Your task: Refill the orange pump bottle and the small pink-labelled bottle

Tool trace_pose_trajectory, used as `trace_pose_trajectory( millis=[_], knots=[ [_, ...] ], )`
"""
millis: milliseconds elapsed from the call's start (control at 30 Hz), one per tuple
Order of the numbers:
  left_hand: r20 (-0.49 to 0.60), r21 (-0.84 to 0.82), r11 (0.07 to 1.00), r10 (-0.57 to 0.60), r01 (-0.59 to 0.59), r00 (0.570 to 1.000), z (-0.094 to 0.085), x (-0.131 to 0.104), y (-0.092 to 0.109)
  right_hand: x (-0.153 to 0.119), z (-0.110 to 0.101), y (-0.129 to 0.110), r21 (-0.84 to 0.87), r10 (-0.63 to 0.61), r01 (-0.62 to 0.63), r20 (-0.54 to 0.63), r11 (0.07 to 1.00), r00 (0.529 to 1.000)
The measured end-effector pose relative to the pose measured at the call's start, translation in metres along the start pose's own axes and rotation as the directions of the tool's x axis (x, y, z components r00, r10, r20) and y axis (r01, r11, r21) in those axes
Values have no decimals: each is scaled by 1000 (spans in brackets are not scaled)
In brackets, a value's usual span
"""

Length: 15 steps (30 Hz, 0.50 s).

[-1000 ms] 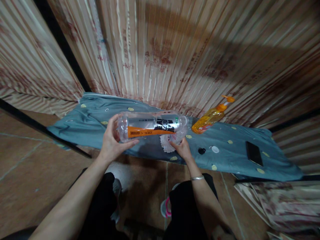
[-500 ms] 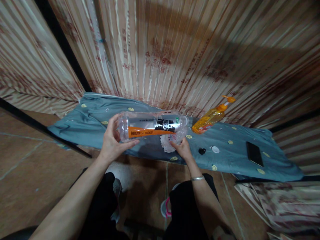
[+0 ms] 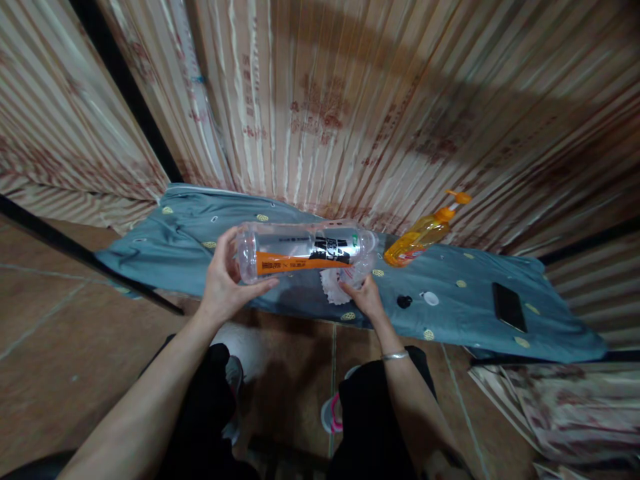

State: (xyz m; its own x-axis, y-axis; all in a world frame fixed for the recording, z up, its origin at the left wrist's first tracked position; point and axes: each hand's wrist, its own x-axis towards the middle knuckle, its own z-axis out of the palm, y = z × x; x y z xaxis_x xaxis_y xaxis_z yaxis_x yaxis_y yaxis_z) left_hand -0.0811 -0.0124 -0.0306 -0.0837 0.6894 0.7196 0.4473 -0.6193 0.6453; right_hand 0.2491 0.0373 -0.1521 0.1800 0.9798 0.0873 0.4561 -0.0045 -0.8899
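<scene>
Curled the left hand (image 3: 223, 273) round the base of one sideways, orange-and-silver-labelled clear bottle (image 3: 300, 250). Closed the right hand (image 3: 366, 297) on hazy clear plastic (image 3: 357, 270) by the bottle's neck. Had beside those fingers one white scalloped piece (image 3: 333, 287); rightward, on patterned teal cloth (image 3: 455, 320), one amber pump bottle (image 3: 417, 240), one small black object (image 3: 404, 302), one white disc (image 3: 431, 299), one flat black phone (image 3: 509, 307).

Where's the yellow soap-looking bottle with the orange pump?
In the head view, the pump bottle stands right of the big clear bottle, by the striped curtain.
</scene>
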Motion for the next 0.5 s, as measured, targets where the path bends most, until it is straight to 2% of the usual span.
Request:
trace_pose_trajectory(
  millis=[300,500],
  knots=[
    [14,35,999,-23,23,1000,-2,0,0,-1,-1,-4,-14,3,-3,-2,1000,1000],
    [0,-6,1000,-16,16,1000,0,0,0,-1,-1,-3,-21,3,-3,-7,1000,1000]
  ],
)
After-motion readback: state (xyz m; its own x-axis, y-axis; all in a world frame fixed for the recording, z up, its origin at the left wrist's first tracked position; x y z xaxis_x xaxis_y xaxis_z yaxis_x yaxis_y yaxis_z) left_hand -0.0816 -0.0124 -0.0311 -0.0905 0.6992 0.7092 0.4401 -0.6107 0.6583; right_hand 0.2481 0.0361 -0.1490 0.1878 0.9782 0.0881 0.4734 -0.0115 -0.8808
